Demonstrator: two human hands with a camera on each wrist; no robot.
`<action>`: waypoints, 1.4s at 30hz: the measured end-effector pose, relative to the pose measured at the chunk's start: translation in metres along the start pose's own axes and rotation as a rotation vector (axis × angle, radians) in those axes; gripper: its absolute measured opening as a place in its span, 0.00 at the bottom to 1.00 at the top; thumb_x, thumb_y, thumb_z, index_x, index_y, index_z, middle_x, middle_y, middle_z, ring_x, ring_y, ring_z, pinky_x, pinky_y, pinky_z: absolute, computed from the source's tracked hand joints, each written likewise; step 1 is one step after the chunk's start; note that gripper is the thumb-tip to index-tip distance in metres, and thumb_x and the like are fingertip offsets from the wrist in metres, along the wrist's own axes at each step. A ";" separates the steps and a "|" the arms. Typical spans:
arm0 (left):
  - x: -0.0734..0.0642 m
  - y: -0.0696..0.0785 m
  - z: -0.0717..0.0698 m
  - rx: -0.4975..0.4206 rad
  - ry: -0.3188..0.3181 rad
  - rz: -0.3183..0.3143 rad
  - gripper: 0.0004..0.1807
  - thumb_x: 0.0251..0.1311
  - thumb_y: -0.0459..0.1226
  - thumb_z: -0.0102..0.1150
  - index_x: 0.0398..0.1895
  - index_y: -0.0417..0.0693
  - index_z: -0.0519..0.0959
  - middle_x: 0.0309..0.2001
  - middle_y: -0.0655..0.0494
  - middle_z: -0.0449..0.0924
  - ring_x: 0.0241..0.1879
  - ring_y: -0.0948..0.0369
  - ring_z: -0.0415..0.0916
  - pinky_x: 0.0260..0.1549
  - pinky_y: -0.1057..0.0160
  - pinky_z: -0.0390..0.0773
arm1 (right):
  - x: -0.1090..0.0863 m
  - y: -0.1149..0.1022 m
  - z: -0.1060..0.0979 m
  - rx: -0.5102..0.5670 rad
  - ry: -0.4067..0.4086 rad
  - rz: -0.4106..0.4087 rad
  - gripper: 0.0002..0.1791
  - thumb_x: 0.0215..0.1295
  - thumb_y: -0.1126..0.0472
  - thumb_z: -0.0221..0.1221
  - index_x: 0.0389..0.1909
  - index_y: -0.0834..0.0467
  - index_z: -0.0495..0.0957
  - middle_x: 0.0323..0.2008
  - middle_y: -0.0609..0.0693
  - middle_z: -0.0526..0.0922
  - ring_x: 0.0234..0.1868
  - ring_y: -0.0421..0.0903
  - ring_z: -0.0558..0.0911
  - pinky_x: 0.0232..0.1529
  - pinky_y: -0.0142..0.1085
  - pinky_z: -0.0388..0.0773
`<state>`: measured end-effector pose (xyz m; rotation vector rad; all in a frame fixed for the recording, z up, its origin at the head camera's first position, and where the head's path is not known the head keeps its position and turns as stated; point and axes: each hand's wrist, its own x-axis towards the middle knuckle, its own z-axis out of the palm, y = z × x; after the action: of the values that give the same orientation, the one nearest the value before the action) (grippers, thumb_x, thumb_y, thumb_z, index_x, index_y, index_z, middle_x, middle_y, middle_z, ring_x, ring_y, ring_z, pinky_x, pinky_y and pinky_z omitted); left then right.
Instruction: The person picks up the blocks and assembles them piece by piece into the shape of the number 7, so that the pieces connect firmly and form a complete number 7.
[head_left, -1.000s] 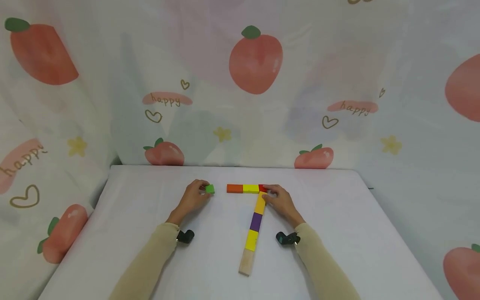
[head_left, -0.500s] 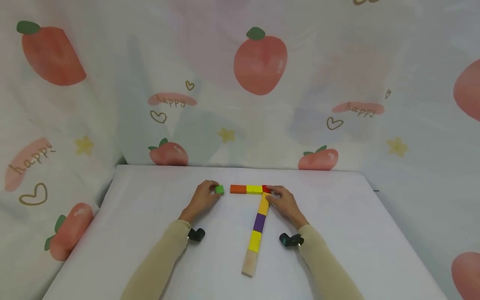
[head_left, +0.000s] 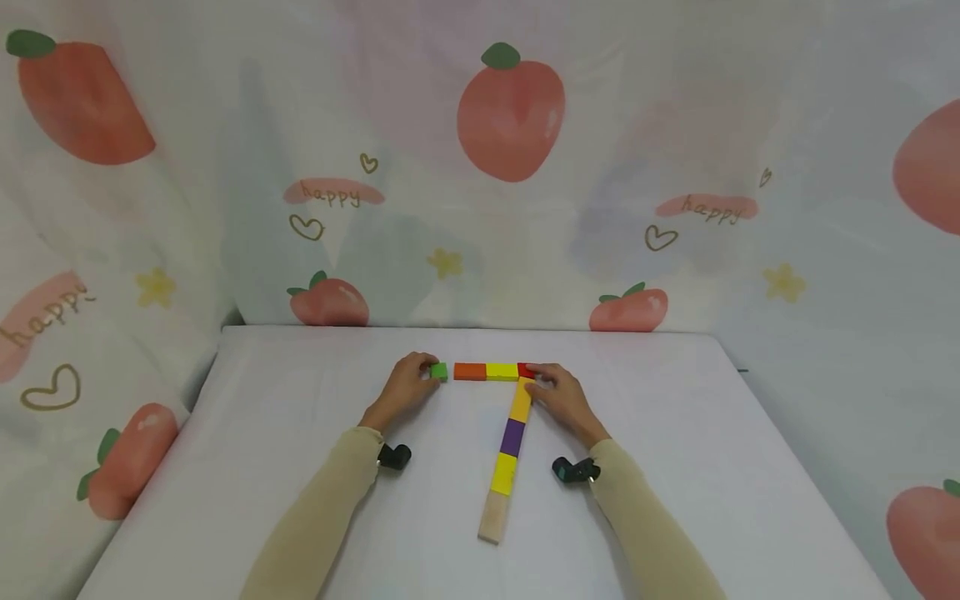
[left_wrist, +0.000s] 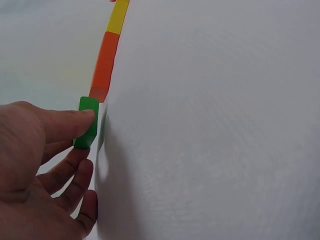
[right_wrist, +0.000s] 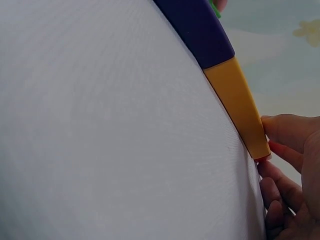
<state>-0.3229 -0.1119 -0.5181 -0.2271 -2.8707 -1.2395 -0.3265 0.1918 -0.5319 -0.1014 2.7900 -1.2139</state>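
My left hand (head_left: 407, 387) pinches a small green block (head_left: 440, 372) between thumb and finger. In the left wrist view, that green block (left_wrist: 88, 131) is just short of the end of an orange block (left_wrist: 105, 62). In the head view, the orange block (head_left: 470, 372) leads a row with a yellow block (head_left: 502, 372) and a red block (head_left: 524, 368). My right hand (head_left: 564, 400) holds the corner there, fingers at the red block, thumb against an amber block (head_left: 522, 402). The right wrist view hides most of the red block.
From the amber block a slanting line runs toward me: a purple block (head_left: 512, 437), another yellow block (head_left: 503, 474) and a plain wood block (head_left: 493, 518). A white cloth covers the table (head_left: 637, 500). A fruit-print curtain (head_left: 510, 250) stands behind it.
My left hand has carried the green block rightward, narrowing the gap to the orange block. My right hand keeps its place at the corner. The head view has shifted slightly.
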 end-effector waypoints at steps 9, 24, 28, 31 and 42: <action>0.005 -0.001 0.003 0.012 -0.005 -0.003 0.20 0.61 0.33 0.63 0.57 0.40 0.77 0.55 0.43 0.77 0.57 0.49 0.73 0.61 0.50 0.71 | 0.003 0.000 0.000 0.004 0.003 -0.004 0.25 0.66 0.53 0.61 0.64 0.48 0.75 0.64 0.55 0.73 0.64 0.56 0.71 0.67 0.54 0.66; 0.004 0.004 0.011 0.062 -0.002 -0.024 0.19 0.60 0.34 0.64 0.56 0.43 0.79 0.54 0.46 0.79 0.56 0.50 0.74 0.61 0.44 0.67 | -0.003 0.001 0.000 0.003 0.006 -0.009 0.25 0.66 0.53 0.61 0.64 0.49 0.75 0.64 0.56 0.73 0.63 0.57 0.72 0.67 0.56 0.65; 0.006 0.007 0.010 0.063 0.002 -0.028 0.19 0.60 0.35 0.64 0.56 0.44 0.79 0.54 0.46 0.79 0.57 0.49 0.74 0.62 0.43 0.66 | -0.003 0.000 -0.001 0.004 0.011 -0.017 0.25 0.66 0.53 0.61 0.64 0.49 0.76 0.64 0.56 0.73 0.63 0.57 0.72 0.68 0.55 0.65; 0.007 0.007 0.012 0.071 -0.005 -0.029 0.19 0.60 0.35 0.64 0.56 0.45 0.79 0.55 0.47 0.79 0.58 0.49 0.73 0.63 0.43 0.65 | -0.004 -0.001 -0.002 -0.001 0.015 -0.023 0.25 0.66 0.54 0.61 0.64 0.50 0.76 0.64 0.55 0.74 0.63 0.57 0.72 0.67 0.55 0.66; 0.009 0.006 0.014 0.105 0.010 -0.024 0.19 0.60 0.35 0.65 0.55 0.47 0.80 0.54 0.47 0.80 0.58 0.50 0.73 0.60 0.45 0.66 | -0.001 0.001 -0.001 0.000 0.013 -0.024 0.25 0.66 0.54 0.61 0.64 0.50 0.75 0.64 0.55 0.73 0.63 0.56 0.72 0.67 0.55 0.66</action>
<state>-0.3302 -0.0967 -0.5224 -0.1850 -2.9276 -1.0855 -0.3251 0.1934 -0.5316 -0.1276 2.8074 -1.2240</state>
